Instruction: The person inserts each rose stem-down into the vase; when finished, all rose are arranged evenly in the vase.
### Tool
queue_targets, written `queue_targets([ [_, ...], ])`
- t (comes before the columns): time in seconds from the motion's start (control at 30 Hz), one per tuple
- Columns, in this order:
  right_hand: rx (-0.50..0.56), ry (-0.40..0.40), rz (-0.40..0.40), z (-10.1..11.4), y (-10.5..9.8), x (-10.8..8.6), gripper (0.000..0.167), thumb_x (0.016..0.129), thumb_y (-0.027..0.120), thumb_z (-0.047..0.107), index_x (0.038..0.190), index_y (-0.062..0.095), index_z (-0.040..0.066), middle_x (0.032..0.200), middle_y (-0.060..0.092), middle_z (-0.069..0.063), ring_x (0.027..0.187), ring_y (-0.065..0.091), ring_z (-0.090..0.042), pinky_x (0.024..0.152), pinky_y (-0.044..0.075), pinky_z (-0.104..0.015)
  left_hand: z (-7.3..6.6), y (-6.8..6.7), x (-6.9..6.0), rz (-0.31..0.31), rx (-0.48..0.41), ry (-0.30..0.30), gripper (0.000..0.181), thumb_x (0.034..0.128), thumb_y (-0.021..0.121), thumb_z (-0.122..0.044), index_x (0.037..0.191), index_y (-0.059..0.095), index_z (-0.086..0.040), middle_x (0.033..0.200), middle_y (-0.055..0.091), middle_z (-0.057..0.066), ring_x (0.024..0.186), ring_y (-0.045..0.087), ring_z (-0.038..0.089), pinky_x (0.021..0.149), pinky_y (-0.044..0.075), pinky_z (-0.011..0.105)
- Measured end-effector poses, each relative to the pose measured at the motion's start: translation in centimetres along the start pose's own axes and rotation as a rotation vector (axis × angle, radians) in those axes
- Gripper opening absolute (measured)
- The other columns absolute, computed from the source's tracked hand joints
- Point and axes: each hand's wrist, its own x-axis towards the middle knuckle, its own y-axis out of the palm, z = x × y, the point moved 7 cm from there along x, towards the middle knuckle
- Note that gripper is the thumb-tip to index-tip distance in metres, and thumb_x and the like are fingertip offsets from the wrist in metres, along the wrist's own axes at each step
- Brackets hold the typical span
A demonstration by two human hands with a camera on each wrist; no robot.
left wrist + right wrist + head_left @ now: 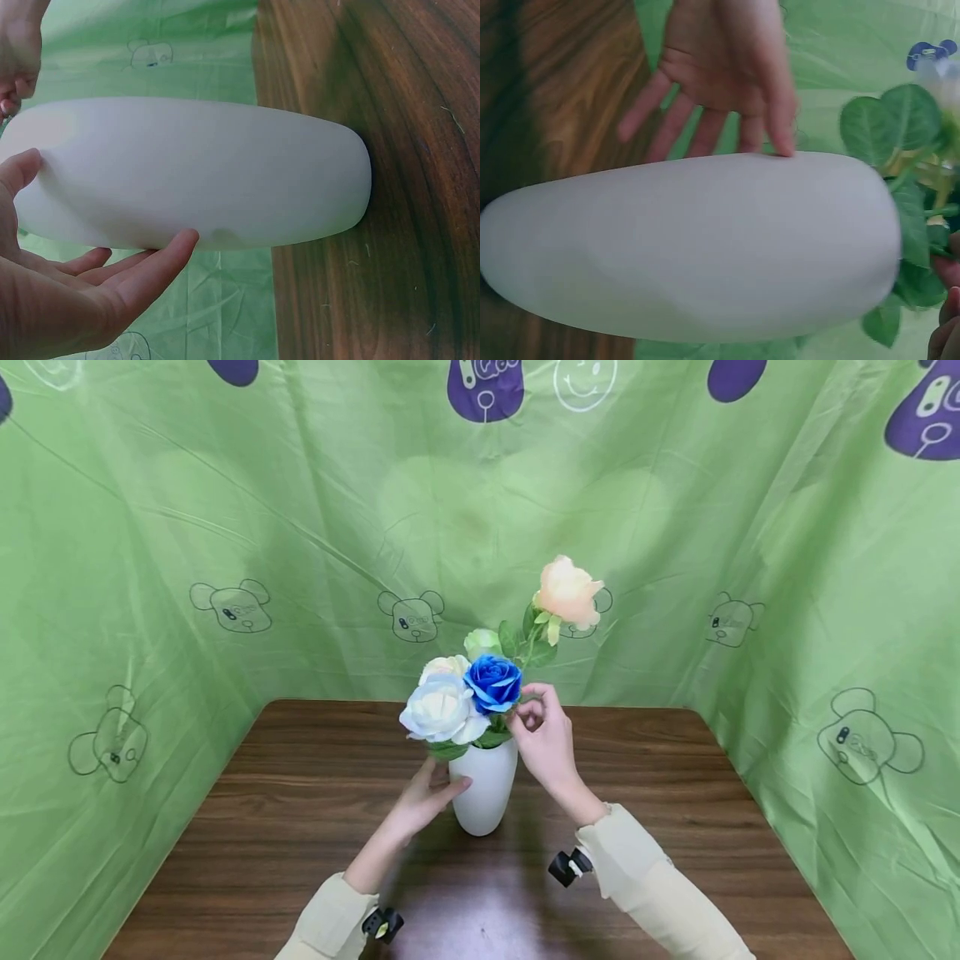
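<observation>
A white vase stands upright on the table, with artificial roses at its mouth. A pale blue-white rose leans left beside a blue rose; a peach rose rises higher at the right. My left hand touches the vase's left side, thumb towards the front, its fingers nearly straight and partly hidden behind the vase in the right wrist view. At the vase's mouth, my right hand has curled fingers pinching a stem among the green leaves. Which rose that stem belongs to is partly hidden.
The brown wooden table ends at a green patterned cloth hanging behind and along both sides. A whitish rose and a pale green bloom crowd behind the front flowers. Small black cameras sit at both wrists.
</observation>
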Motion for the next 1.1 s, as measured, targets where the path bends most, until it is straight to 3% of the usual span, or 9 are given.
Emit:
queue_targets([
  [0.17, -0.029, 0.027, 0.042, -0.6, 0.5, -0.5, 0.032, 0.072, 0.061, -0.002, 0.098, 0.048, 0.009, 0.064, 0.059, 0.005, 0.060, 0.046, -0.009, 0.055, 0.037, -0.025, -1.1, 0.2, -0.5, 0.011, -0.001, -0.006, 0.066, 0.0851, 0.060, -0.021, 0.138, 0.023, -0.007, 0.123, 0.041, 0.027, 0.108, 0.044, 0.040, 0.081, 0.042, 0.047],
  [0.33, -0.019, -0.077, -0.017, -0.1, 0.4, -0.7, 0.031, 0.073, 0.062, -0.004, 0.099, 0.049, 0.006, 0.066, 0.060, 0.002, 0.062, 0.048, -0.010, 0.057, 0.040, -0.028, -1.3, 0.1, -0.7, -0.005, 0.024, -0.011, 0.062, 0.0851, 0.060, -0.022, 0.135, 0.027, -0.006, 0.120, 0.045, 0.026, 0.106, 0.046, 0.038, 0.076, 0.045, 0.044],
  [0.53, -0.028, -0.168, -0.080, -0.1, 0.2, -0.5, 0.029, 0.073, 0.065, -0.005, 0.098, 0.053, 0.003, 0.074, 0.060, -0.004, 0.072, 0.048, -0.017, 0.064, 0.038, -0.031, -1.1, 0.2, -0.6, -0.005, 0.017, -0.013, 0.065, 0.0844, 0.061, -0.024, 0.136, 0.026, -0.006, 0.120, 0.045, 0.026, 0.107, 0.046, 0.038, 0.080, 0.043, 0.045],
  [0.63, 0.002, -0.159, -0.066, -0.2, 0.3, -0.5, 0.029, 0.073, 0.066, -0.006, 0.098, 0.053, 0.001, 0.074, 0.061, -0.006, 0.076, 0.050, -0.020, 0.066, 0.037, -0.033, -1.1, 0.2, -0.5, -0.007, 0.019, -0.010, 0.064, 0.0844, 0.061, -0.023, 0.136, 0.026, -0.006, 0.119, 0.046, 0.025, 0.107, 0.046, 0.038, 0.080, 0.043, 0.046],
  [0.87, 0.035, -0.094, -0.038, 1.9, 0.0, -1.3, 0.030, 0.073, 0.062, -0.012, 0.099, 0.047, -0.006, 0.065, 0.060, -0.012, 0.063, 0.055, -0.024, 0.056, 0.042, -0.039, -0.9, 0.1, -0.3, -0.004, 0.009, 0.002, 0.065, 0.0842, 0.061, -0.023, 0.136, 0.026, -0.007, 0.122, 0.043, 0.027, 0.108, 0.044, 0.039, 0.083, 0.041, 0.048],
  [1.0, 0.034, -0.066, -0.040, -0.3, 0.0, -1.5, 0.038, 0.075, 0.064, -0.002, 0.108, 0.044, 0.000, 0.068, 0.063, -0.004, 0.076, 0.053, -0.020, 0.064, 0.041, -0.033, -0.3, 0.0, -0.1, -0.007, 0.004, -0.002, 0.067, 0.0838, 0.062, -0.025, 0.137, 0.025, -0.007, 0.122, 0.042, 0.027, 0.109, 0.044, 0.040, 0.082, 0.042, 0.048],
  [1.1, 0.046, -0.055, -0.046, -2.0, 0.0, -1.4, 0.052, 0.076, 0.066, 0.003, 0.121, 0.039, 0.005, 0.074, 0.064, 0.001, 0.083, 0.054, -0.016, 0.075, 0.039, -0.030, -0.6, 0.0, -0.3, -0.012, 0.009, 0.008, 0.067, 0.0840, 0.062, -0.023, 0.137, 0.025, -0.006, 0.122, 0.042, 0.028, 0.108, 0.044, 0.040, 0.083, 0.041, 0.047],
])
